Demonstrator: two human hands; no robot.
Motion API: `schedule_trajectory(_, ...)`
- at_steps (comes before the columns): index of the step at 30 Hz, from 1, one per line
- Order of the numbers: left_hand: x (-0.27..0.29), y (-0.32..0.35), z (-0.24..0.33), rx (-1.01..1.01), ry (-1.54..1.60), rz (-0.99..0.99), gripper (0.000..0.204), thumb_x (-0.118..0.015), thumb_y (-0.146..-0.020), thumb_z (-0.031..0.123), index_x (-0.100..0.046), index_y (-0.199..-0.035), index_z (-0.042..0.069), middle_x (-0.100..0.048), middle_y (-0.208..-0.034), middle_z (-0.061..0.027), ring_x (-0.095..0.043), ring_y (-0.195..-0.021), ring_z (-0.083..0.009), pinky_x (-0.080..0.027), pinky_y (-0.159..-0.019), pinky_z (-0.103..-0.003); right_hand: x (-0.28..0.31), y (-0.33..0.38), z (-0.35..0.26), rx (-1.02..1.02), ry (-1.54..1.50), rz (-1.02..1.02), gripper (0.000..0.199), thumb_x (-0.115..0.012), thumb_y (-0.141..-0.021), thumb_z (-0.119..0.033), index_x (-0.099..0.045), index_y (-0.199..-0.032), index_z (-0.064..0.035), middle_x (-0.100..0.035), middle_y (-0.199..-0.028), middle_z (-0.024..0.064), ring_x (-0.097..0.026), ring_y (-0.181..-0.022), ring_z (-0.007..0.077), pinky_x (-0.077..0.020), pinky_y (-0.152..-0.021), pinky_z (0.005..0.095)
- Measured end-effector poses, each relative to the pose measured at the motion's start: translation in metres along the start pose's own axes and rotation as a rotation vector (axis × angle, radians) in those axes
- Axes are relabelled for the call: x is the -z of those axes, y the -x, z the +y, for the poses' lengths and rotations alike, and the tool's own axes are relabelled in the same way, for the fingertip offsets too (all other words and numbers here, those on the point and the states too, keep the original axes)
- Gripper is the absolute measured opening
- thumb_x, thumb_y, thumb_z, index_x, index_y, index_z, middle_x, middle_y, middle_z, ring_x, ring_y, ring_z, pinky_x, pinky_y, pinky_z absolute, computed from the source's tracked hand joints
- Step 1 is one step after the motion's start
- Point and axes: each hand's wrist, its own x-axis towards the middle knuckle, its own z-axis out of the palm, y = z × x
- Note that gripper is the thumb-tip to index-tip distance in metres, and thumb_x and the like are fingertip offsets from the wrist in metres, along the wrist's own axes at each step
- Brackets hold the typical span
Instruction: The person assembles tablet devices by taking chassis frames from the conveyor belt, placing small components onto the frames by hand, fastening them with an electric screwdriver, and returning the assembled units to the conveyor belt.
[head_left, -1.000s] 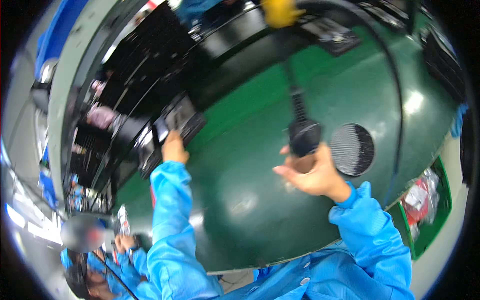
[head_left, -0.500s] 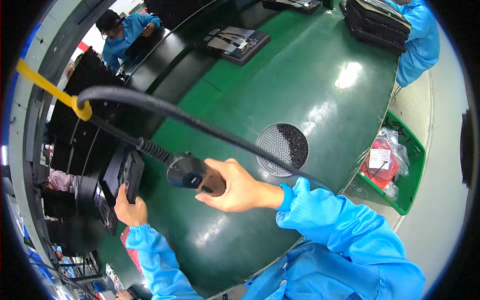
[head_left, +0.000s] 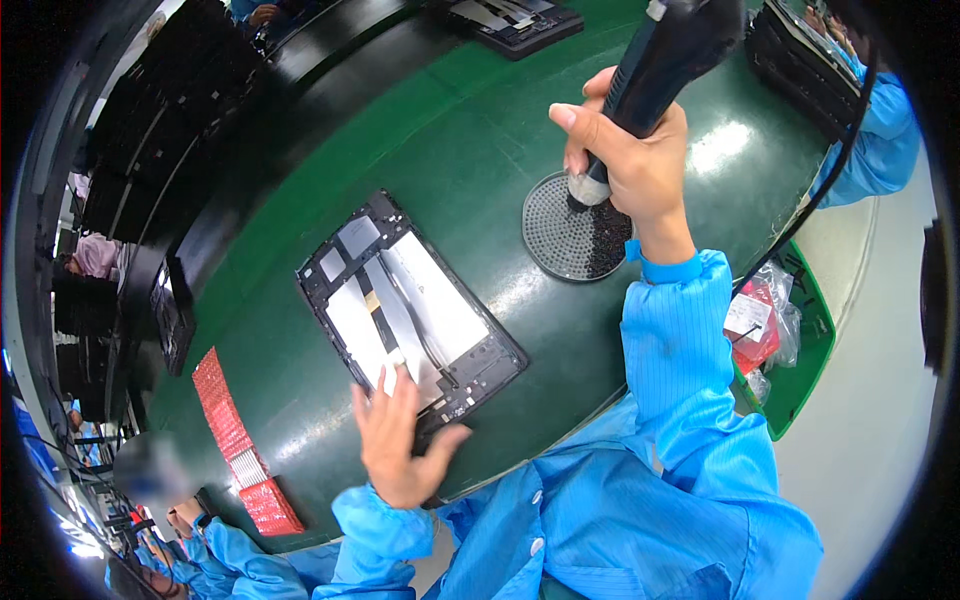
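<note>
An opened tablet (head_left: 435, 290) lies on the green table in front of me, its inside facing up, with silvery panels, a ribbon cable and dark frame edges. My left hand (head_left: 400, 450) has its fingers spread at the tablet's near edge; the fingertips overlap it, and whether they press on it I cannot tell. In my right hand (head_left: 645, 165) is a black electric screwdriver (head_left: 665, 60), tilted with its pale nose down. That nose is over a round grey tray (head_left: 560, 235) with a dimpled surface. Small black screws (head_left: 608, 240) are heaped on the tray's right side.
Red bubble wrap (head_left: 222, 410) lies to the left. Another opened tablet (head_left: 515, 20) is at the back, and a dark stack (head_left: 800, 65) stands far right beside a co-worker's blue sleeve (head_left: 880, 140). A green bin (head_left: 815, 340) with bagged items sits off the table's right edge.
The screwdriver has gone with my right hand up and right, over the tray. My left hand has come back from the left rack side, and a tablet now lies before me.
</note>
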Motion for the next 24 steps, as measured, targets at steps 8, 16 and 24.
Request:
schedule_trajectory(8,-0.035,-0.063,-0.055,0.335,0.839,0.584,0.064,-0.032,-0.078,-0.019,-0.025,-0.141,-0.006,-0.03,-0.146,-0.0163,-0.032,-0.133,-0.0228,-0.025,-0.109,-0.03,-0.005,0.006,0.003,-0.074,0.081,-0.049,0.027,-0.074,-0.072,0.002,-0.054,-0.089,0.0006,-0.057,-0.057,0.0028,-0.053,-0.044,0.0097,-0.0417,-0.041,0.0238)
schedule_trajectory(16,-0.05,-0.069,-0.023,0.333,0.883,0.617,0.058,-0.035,-0.082,-0.014,-0.03,-0.14,-0.005,-0.033,-0.145,-0.0164,-0.027,-0.136,-0.0239,-0.024,-0.11,-0.033,-0.001,0.005,0.008,-0.086,0.106,-0.046,0.027,-0.073,-0.072,0.002,-0.054,-0.09,0.0006,-0.058,-0.058,0.0026,-0.053,-0.044,0.0089,-0.0409,-0.041,0.0233)
schedule_trajectory(24,-0.043,-0.06,-0.041,0.295,0.571,0.704,0.021,-0.053,-0.092,0.004,-0.06,-0.111,-0.003,-0.069,-0.099,-0.0117,-0.064,-0.098,-0.0205,-0.035,-0.103,-0.037,-0.004,0.006,0.015,-0.104,0.135,-0.059,0.027,-0.074,-0.072,0.001,-0.053,-0.089,0.0003,-0.058,-0.059,0.0026,-0.054,-0.045,0.0084,-0.0409,-0.041,0.0229)
